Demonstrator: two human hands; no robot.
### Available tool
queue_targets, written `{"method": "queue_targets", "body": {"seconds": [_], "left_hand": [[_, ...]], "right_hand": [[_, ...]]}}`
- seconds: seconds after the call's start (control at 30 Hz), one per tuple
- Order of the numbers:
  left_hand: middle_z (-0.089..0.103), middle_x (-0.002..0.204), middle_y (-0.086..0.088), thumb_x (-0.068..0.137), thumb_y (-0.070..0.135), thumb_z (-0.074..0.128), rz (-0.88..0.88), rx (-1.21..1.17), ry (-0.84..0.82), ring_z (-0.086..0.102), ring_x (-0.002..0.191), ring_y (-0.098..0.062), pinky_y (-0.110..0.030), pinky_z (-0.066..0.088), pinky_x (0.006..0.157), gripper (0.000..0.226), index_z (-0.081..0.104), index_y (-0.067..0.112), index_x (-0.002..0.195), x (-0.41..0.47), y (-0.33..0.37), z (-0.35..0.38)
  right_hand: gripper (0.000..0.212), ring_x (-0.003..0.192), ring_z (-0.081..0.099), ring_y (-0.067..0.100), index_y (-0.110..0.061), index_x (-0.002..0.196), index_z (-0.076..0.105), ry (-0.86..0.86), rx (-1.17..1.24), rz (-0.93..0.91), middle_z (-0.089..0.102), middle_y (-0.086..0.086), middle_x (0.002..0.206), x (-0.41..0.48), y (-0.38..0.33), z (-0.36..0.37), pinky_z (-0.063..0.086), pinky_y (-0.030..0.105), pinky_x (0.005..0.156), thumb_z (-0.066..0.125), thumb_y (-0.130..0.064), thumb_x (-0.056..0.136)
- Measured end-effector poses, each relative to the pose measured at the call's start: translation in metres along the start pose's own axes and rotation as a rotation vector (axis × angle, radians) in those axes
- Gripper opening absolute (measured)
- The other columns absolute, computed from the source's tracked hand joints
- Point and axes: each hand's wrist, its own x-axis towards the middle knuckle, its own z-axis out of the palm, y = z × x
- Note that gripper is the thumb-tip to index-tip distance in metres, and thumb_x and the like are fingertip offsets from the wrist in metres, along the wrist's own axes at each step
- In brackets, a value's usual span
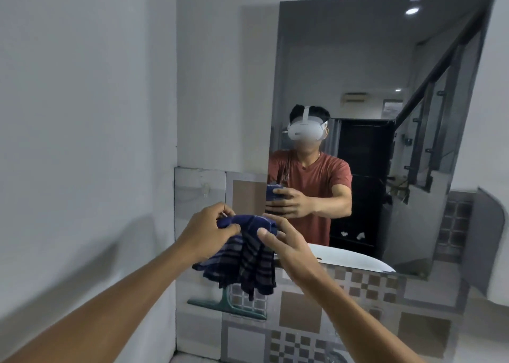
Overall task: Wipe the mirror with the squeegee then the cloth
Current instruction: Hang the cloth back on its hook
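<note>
A dark blue striped cloth (245, 255) hangs bunched between both my hands, in front of the lower left corner of the mirror (385, 59). My left hand (209, 231) pinches its top left edge. My right hand (286, 245) grips its top right part. Below the cloth, a green squeegee (228, 304) shows its blade and the base of its handle; the rest of the handle is hidden behind the cloth, and what holds it up cannot be made out. The mirror is tall, fixed to the wall, and reflects a person in a red shirt holding the cloth.
A white wall (82, 114) runs close along the left. Checked grey and brown tiles (358, 293) cover the wall under the mirror. A white basin rim (352, 260) shows at the mirror's lower edge. A staircase railing appears in the reflection.
</note>
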Motion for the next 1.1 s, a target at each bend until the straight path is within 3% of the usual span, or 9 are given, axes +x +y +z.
{"method": "queue_targets", "body": {"seconds": [0.1, 0.2, 0.37, 0.53, 0.6, 0.67, 0.77, 0.9, 1.1], "left_hand": [[0.068, 0.086, 0.006, 0.088, 0.024, 0.074, 0.008, 0.02, 0.038, 0.061, 0.072, -0.008, -0.01, 0.04, 0.058, 0.016, 0.059, 0.028, 0.092, 0.006, -0.007, -0.014], [0.068, 0.092, 0.005, 0.089, 0.024, 0.073, -0.001, 0.001, 0.022, 0.066, 0.08, -0.014, -0.021, 0.048, 0.068, 0.02, 0.055, 0.032, 0.093, 0.015, -0.018, -0.032], [0.068, 0.099, 0.012, 0.091, 0.021, 0.071, 0.035, 0.016, 0.132, 0.063, 0.091, -0.01, -0.028, 0.047, 0.08, 0.017, 0.058, 0.032, 0.091, 0.038, -0.03, -0.063], [0.066, 0.1, 0.01, 0.092, 0.016, 0.067, 0.095, 0.04, 0.283, 0.06, 0.095, -0.006, -0.016, 0.04, 0.073, 0.014, 0.061, 0.028, 0.092, 0.079, -0.027, -0.085], [0.065, 0.1, 0.008, 0.092, 0.012, 0.065, 0.13, 0.099, 0.347, 0.059, 0.093, -0.008, -0.013, 0.038, 0.071, 0.015, 0.061, 0.027, 0.092, 0.1, -0.026, -0.091], [0.062, 0.098, 0.006, 0.091, 0.009, 0.063, 0.145, 0.177, 0.397, 0.059, 0.089, -0.013, -0.018, 0.044, 0.07, 0.019, 0.059, 0.028, 0.092, 0.12, -0.027, -0.093], [0.056, 0.097, 0.002, 0.092, 0.007, 0.058, 0.104, 0.317, 0.364, 0.058, 0.08, -0.018, -0.033, 0.052, 0.067, 0.024, 0.051, 0.028, 0.099, 0.135, -0.032, -0.089], [0.049, 0.101, -0.001, 0.094, 0.003, 0.053, 0.073, 0.41, 0.268, 0.051, 0.076, -0.01, -0.018, 0.036, 0.056, 0.023, 0.047, 0.024, 0.101, 0.136, -0.046, -0.078], [0.057, 0.111, -0.008, 0.094, 0.005, 0.054, 0.001, 0.431, 0.189, 0.058, 0.093, -0.022, -0.031, 0.052, 0.083, 0.02, 0.063, 0.015, 0.109, 0.135, -0.055, -0.075]], "right_hand": [[0.03, 0.098, 0.068, 0.006, -0.032, 0.117, 0.058, 0.088, -0.262, -0.151, 0.072, -0.006, 0.106, 0.019, 0.003, 0.022, 0.057, 0.03, 0.088, 0.07, -0.018, 0.093], [0.035, 0.098, 0.064, -0.003, -0.034, 0.117, 0.052, 0.12, -0.323, -0.193, 0.068, -0.013, 0.106, 0.042, -0.001, 0.037, 0.056, 0.023, 0.085, 0.062, -0.007, 0.096], [0.038, 0.103, 0.062, 0.005, -0.039, 0.111, 0.057, 0.083, -0.431, -0.295, 0.066, -0.013, 0.108, 0.085, -0.015, 0.058, 0.054, 0.031, 0.093, 0.056, -0.004, 0.097], [0.031, 0.097, 0.059, 0.008, -0.03, 0.112, 0.064, 0.169, -0.524, -0.418, 0.062, -0.004, 0.11, 0.137, -0.043, 0.071, 0.049, 0.025, 0.086, 0.053, -0.005, 0.097], [0.032, 0.096, 0.059, 0.014, -0.029, 0.119, 0.062, 0.211, -0.625, -0.455, 0.058, -0.003, 0.114, 0.155, -0.054, 0.077, 0.051, 0.03, 0.084, 0.048, -0.008, 0.099], [0.034, 0.091, 0.061, 0.022, -0.027, 0.126, 0.058, 0.234, -0.803, -0.472, 0.055, -0.001, 0.119, 0.169, -0.062, 0.081, 0.056, 0.039, 0.08, 0.045, -0.011, 0.099], [0.035, 0.073, 0.062, 0.029, -0.02, 0.13, 0.054, 0.23, -1.099, -0.451, 0.049, 0.005, 0.119, 0.183, -0.064, 0.087, 0.058, 0.042, 0.068, 0.047, -0.009, 0.098], [0.027, 0.067, 0.061, 0.029, -0.015, 0.125, 0.056, 0.17, -1.252, -0.411, 0.045, 0.007, 0.116, 0.184, -0.052, 0.09, 0.058, 0.042, 0.065, 0.05, -0.01, 0.098], [0.024, 0.073, 0.061, 0.028, -0.016, 0.118, 0.059, 0.075, -1.328, -0.344, 0.048, 0.007, 0.114, 0.184, -0.052, 0.089, 0.055, 0.039, 0.066, 0.052, -0.02, 0.095]]}}
